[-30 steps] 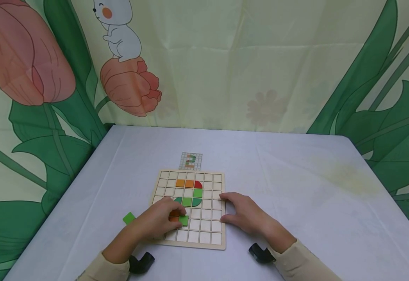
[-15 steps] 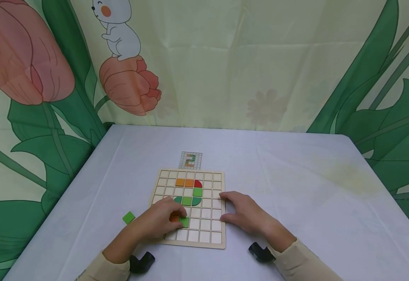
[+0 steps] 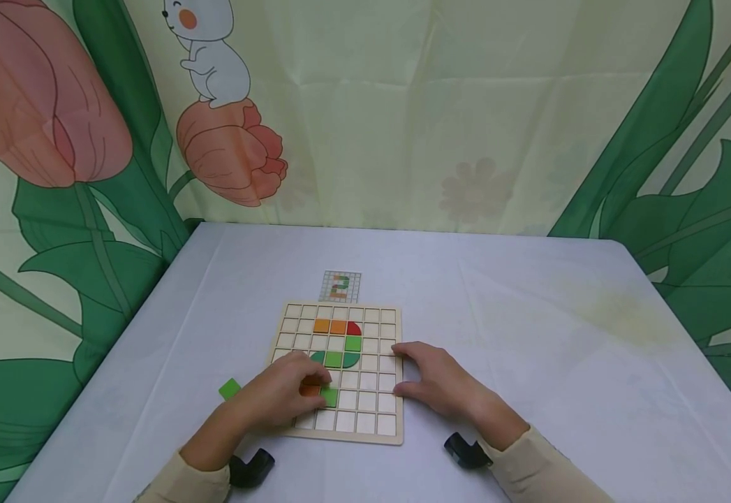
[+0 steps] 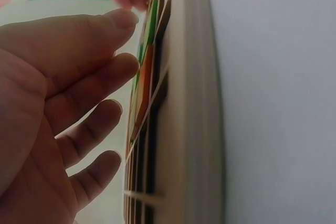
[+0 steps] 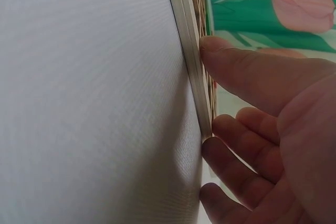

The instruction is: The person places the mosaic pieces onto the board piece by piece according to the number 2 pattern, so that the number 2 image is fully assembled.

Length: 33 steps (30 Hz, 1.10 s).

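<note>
A wooden grid board (image 3: 366,403) lies on the table with coloured tiles in some cells. My left hand (image 3: 277,388) is over its lower left part. The thumb is at a green square tile (image 3: 329,398), the fingertips over an orange tile (image 3: 311,390) beside it. In the left wrist view these fingers are spread and only gently bent, the fingertips right at the tiles. My right hand (image 3: 436,377) rests at the board's right edge, thumb and fingertips against the rim. Higher up sit orange tiles (image 3: 330,327), a red rounded tile (image 3: 354,328) and several green tiles (image 3: 334,360).
Left of the board, a loose green square tile (image 3: 230,389) lies beside my left forearm. A small pattern card (image 3: 341,287) showing a figure 2 lies just beyond the board. White cloth (image 3: 528,335) covers the table, and a printed curtain (image 3: 403,126) hangs behind it.
The green tile at my left thumb has shifted slightly down and now sits square in its cell. My left fingertips have drawn back a little to the left. The right hand stays put.
</note>
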Available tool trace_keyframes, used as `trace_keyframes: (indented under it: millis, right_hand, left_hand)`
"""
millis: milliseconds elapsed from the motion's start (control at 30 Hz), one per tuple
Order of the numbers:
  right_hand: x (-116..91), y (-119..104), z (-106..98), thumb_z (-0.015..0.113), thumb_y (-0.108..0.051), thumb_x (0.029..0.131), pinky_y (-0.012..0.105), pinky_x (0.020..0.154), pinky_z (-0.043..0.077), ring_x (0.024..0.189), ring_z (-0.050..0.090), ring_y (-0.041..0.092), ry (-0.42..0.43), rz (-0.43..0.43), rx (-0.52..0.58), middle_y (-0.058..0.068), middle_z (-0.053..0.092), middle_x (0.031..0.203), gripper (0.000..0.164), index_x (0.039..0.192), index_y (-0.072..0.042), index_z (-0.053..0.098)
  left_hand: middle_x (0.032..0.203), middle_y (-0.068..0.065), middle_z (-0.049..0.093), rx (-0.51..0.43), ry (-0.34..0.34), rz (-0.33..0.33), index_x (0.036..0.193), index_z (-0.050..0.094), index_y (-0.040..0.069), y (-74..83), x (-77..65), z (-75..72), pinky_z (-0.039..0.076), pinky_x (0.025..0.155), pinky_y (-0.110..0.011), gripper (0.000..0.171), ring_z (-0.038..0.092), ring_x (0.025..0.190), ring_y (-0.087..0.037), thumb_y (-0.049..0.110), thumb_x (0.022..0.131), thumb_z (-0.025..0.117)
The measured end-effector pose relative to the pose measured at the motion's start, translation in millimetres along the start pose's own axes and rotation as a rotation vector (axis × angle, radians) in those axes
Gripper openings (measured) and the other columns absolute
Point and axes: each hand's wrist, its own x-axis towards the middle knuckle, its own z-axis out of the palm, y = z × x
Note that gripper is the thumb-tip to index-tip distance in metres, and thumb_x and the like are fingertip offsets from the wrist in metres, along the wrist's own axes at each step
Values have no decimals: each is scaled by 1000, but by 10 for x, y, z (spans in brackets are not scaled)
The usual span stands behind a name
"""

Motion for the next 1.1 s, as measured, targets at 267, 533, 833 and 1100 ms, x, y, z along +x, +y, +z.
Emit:
trace_keyframes:
  millis: [267,533,833,1100]
  right_hand:
    - [0,2,-15,81,-18,85,47,110,38,132,49,27,4,-18,8,7,57,138,60,138,-5,56]
    - [7,-23,-9,81,-21,85,48,110,37,134,48,27,-6,18,6,7,56,140,62,140,-7,55]
    - [-7,-24,-6,81,-21,85,47,110,38,133,48,27,-1,17,6,6,56,139,62,139,-7,56]
    - [-3,-16,-1,81,-21,85,49,110,37,133,48,29,-2,14,6,8,56,139,62,140,-5,55]
  left_hand:
    - [98,11,61,-19,22,-85,97,74,21,-43,-11,-100,50,88,-39,17,53,101,-13,20,82,84]
    - [101,7,63,-19,79,-206,98,74,20,-172,-122,-188,51,86,-38,21,54,100,-15,17,81,85]
    - [108,-1,62,15,108,-298,103,73,17,-378,-312,-314,52,86,-45,27,56,104,-21,20,80,86]
    - [108,-2,62,24,129,-304,109,72,12,-555,-452,-395,52,86,-48,29,58,105,-26,17,83,83]
